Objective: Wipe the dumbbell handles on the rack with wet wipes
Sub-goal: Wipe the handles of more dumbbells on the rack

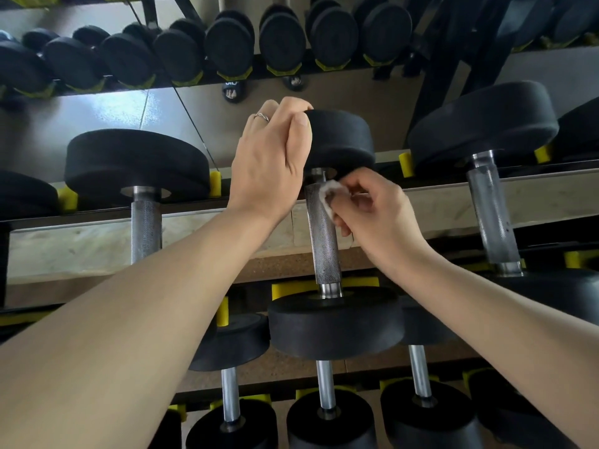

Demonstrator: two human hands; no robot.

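A black dumbbell lies across the rack in the middle, its knurled steel handle (322,234) running from the far head (343,140) to the near head (337,322). My left hand (272,160), with a ring on one finger, grips the left edge of the far head. A crumpled white wet wipe (328,197) is pinched in my right hand (376,218) and pressed against the top right of the handle, just below the far head.
Neighbouring dumbbells (146,222) (492,209) lie left and right on the same rack tier, seated in yellow cradles (215,184). A lower tier holds smaller dumbbells (325,390). A mirror behind reflects a row of dumbbell heads (227,47).
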